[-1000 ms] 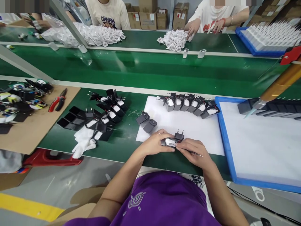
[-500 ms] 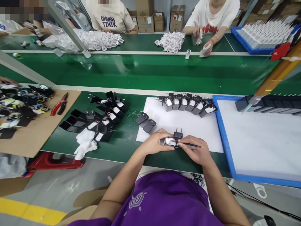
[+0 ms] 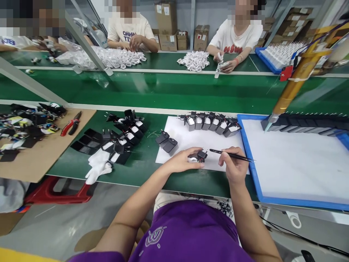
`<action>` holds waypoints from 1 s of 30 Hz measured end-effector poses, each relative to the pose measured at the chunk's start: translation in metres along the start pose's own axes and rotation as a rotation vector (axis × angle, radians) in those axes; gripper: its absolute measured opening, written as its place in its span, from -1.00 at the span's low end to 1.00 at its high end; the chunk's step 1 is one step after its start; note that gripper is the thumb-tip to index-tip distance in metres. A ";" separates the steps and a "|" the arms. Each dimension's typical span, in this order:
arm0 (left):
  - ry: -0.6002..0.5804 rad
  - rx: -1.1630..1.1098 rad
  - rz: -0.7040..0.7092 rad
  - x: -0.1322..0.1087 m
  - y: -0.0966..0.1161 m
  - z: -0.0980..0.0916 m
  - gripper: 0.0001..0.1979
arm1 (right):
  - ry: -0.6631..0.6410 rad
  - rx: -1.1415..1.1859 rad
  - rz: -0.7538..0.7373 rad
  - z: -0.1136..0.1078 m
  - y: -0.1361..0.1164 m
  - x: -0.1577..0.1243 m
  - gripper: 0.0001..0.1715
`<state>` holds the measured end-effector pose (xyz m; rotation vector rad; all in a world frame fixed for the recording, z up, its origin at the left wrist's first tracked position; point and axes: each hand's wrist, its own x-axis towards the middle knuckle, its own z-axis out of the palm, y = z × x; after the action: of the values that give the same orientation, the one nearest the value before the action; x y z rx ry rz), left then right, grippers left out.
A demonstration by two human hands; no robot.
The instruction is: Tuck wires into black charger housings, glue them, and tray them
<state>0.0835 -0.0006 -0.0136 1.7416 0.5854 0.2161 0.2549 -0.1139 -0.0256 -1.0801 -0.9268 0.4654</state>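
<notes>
My left hand (image 3: 183, 160) is closed around a black plug adapter (image 3: 202, 155) with a white part inside; its two-pin plug piece tilts over the housing. Between the fingers of my right hand (image 3: 235, 165) are black tweezers (image 3: 230, 154), held crosswise and apart from the adapter. Two closed dark adapters (image 3: 167, 142) lie just beyond my left hand on a white sheet (image 3: 184, 136). Along the sheet's far edge stands a row of open adapters (image 3: 211, 122) with white parts inside and plug pieces on top.
At left are more open adapters (image 3: 131, 133), a white glove (image 3: 98, 163) and red-handled pliers (image 3: 71, 124). A blue-rimmed tray (image 3: 253, 174) holds a row of adapters (image 3: 308, 125). A gold-coloured tool (image 3: 291, 87) hangs over it. Co-workers sit across the green belt (image 3: 163, 87).
My right hand has drawn the tweezers away from the adapter, to the right. The plug piece has tipped over the housing in my left hand. The camera view has shifted slightly.
</notes>
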 end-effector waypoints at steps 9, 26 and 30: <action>0.176 0.283 0.239 0.004 0.001 0.008 -0.68 | -0.006 -0.052 0.074 0.002 0.002 -0.002 -0.91; 0.080 0.849 0.325 -0.013 0.026 0.010 -0.42 | -0.032 -0.091 0.109 0.003 0.006 -0.004 -0.89; 0.083 0.844 0.258 -0.021 0.037 0.009 -0.52 | 0.041 -0.097 0.076 0.004 0.003 -0.003 -0.91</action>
<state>0.0793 -0.0236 0.0228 2.6424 0.5455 0.2397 0.2502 -0.1126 -0.0289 -1.2126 -0.8820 0.4632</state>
